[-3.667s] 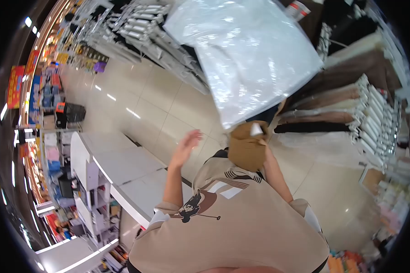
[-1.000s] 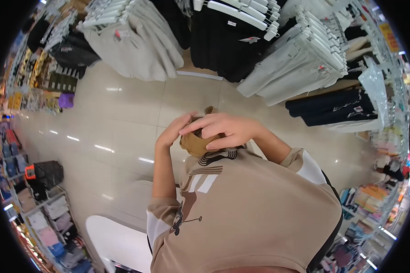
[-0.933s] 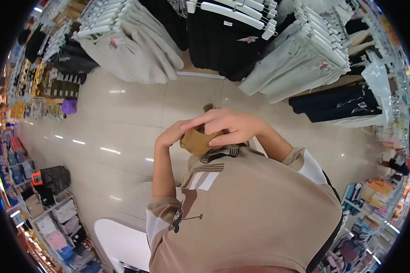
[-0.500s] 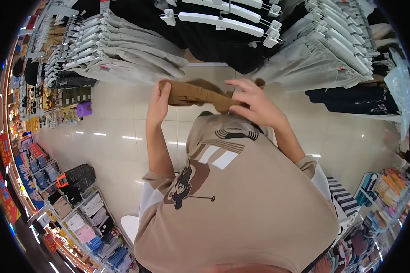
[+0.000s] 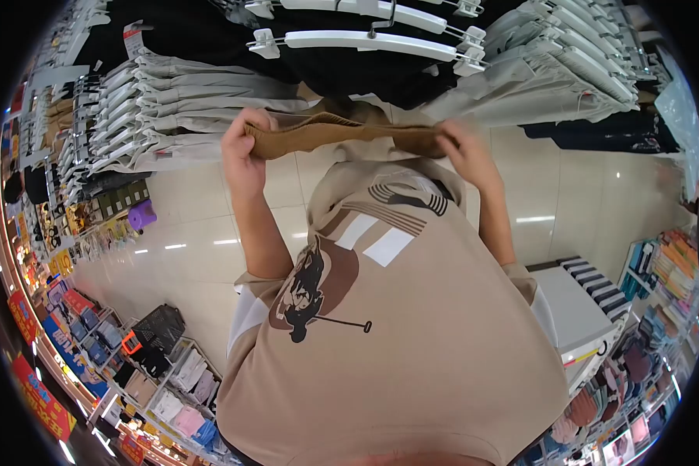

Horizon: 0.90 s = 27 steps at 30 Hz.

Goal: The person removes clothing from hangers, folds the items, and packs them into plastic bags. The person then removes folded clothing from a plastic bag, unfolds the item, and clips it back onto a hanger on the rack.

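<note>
A pair of brown pants [image 5: 326, 138] with a gathered elastic waistband is stretched out between my hands, in front of the beige shirt [image 5: 443, 326] I wear. My left hand [image 5: 247, 151] is closed around the waistband's left end, thumb on the near side. At the other end my right hand [image 5: 470, 159], slightly blurred, pinches the band. The pants' lower part hangs mostly out of sight below. Just beyond them, white clip hangers [image 5: 373, 45] carry black garments [image 5: 357, 74].
Light grey pants [image 5: 210, 93] hang at left, and more pale pants [image 5: 528, 85] at right. A black basket [image 5: 159, 330] stands by shelves of folded clothes at lower left. A white cabinet [image 5: 571, 307] is on my right. Tiled floor [image 5: 186, 210] lies below.
My hands have moved apart and farther forward, pulling the waistband wider and straighter. My right hand's fingers, spread before, have closed on its right end. The view has shifted slightly.
</note>
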Each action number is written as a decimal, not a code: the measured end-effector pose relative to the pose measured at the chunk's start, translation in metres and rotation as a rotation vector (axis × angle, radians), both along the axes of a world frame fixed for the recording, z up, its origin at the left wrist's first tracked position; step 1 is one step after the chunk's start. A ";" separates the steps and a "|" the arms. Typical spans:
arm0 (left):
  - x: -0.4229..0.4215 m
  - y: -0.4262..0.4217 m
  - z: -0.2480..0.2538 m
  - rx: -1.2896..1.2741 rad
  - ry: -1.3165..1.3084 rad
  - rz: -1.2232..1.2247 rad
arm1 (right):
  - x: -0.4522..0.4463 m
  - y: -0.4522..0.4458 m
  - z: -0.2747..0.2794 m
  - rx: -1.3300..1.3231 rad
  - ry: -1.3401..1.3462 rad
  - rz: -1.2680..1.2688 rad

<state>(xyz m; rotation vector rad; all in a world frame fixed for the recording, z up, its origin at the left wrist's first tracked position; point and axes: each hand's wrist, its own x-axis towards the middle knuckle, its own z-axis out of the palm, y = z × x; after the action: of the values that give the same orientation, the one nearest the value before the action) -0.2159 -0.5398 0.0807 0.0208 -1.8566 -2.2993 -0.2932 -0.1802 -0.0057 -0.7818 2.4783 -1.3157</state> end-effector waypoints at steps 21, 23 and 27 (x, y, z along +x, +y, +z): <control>0.047 -0.068 -0.020 -0.189 -0.224 -0.618 | 0.032 -0.051 0.032 -0.122 0.005 -0.536; 0.049 -0.071 -0.026 -0.185 -0.216 -0.601 | 0.034 -0.050 0.036 -0.041 0.006 -0.534; 0.053 -0.077 -0.039 -0.147 -0.259 -0.364 | 0.029 -0.048 0.041 0.111 0.064 -0.470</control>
<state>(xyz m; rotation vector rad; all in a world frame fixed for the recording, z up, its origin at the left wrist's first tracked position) -0.1629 -0.6172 0.0413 -0.0461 -2.3242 -2.4816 -0.2642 -0.2277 0.0351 -0.2200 2.8713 -1.2840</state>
